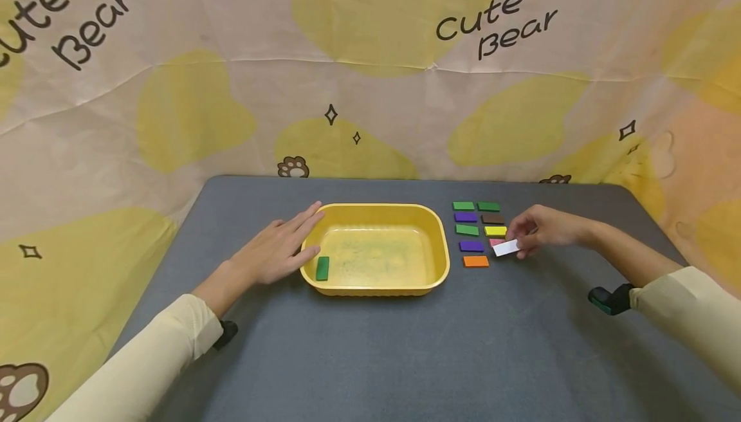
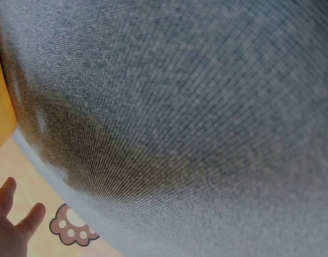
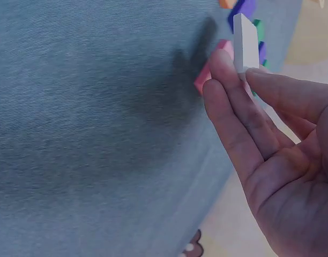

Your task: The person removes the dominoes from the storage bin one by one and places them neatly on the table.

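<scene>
A white rectangular block [image 1: 506, 248] is pinched between the thumb and fingers of my right hand [image 1: 541, 229]. In the right wrist view the block [image 3: 246, 43] is held up by one end, just above a pink block [image 3: 204, 77] on the table. My left hand [image 1: 280, 251] lies at the left edge of a yellow plastic basin [image 1: 376, 291], its fingers extended over the rim. Inside the basin, near its left front corner, is a green block [image 1: 322, 269]. The left wrist view catches only some fingertips of the left hand [image 2: 14, 230].
Right of the basin, flat blocks lie in two columns: several green, purple and other pieces, among them an orange block [image 1: 475, 262], a yellow block [image 1: 495, 231] and a brown block [image 1: 493, 219]. A grey cloth covers the table [image 1: 370, 357]. Behind it hangs a printed curtain [image 1: 370, 87].
</scene>
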`<state>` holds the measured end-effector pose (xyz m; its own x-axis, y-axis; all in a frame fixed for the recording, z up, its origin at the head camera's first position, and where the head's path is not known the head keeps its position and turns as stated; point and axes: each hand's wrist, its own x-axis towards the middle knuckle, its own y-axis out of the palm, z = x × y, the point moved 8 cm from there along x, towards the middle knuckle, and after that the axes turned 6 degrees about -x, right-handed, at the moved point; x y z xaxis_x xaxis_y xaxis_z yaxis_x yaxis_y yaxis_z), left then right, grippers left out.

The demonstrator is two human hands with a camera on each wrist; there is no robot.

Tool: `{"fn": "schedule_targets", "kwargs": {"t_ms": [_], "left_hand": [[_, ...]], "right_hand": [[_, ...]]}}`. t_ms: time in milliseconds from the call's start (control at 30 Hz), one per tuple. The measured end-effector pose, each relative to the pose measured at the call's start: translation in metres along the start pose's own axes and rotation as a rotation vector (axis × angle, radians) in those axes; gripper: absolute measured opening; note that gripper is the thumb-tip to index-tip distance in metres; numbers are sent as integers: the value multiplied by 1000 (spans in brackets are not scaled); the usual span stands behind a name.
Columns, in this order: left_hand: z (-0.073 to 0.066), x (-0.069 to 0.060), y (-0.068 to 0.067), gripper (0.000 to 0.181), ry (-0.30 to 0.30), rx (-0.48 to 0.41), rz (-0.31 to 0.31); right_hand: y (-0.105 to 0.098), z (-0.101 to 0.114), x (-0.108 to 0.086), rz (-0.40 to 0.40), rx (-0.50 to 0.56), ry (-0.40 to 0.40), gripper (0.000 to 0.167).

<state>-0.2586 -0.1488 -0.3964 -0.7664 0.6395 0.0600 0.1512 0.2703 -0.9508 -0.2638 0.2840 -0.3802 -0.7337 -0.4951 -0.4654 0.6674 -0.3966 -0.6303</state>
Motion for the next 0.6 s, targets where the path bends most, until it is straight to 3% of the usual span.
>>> {"fn": "schedule_targets", "kwargs": {"t_ms": [600], "left_hand": [[-1,0,0,70,12,3,-14]], "right_hand": [[16,-24,1,16,72,64,22]]}}
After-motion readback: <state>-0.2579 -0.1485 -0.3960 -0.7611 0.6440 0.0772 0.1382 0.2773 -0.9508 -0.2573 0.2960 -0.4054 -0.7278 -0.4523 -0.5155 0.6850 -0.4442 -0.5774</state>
